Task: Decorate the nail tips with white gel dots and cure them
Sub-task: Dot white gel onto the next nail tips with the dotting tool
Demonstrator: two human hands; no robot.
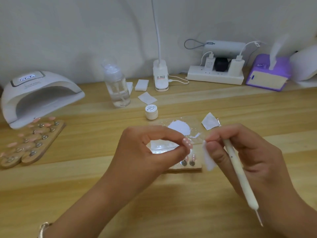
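L hand pinches dotted nail tip — R hand grips dotting pen, wipe.

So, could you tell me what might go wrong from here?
The white dots on the nail tip may be wet; the left hand pinches it beside them, so its fingers could smear them. The wipe held in the right hand with the dotting pen hangs close and might brush them.
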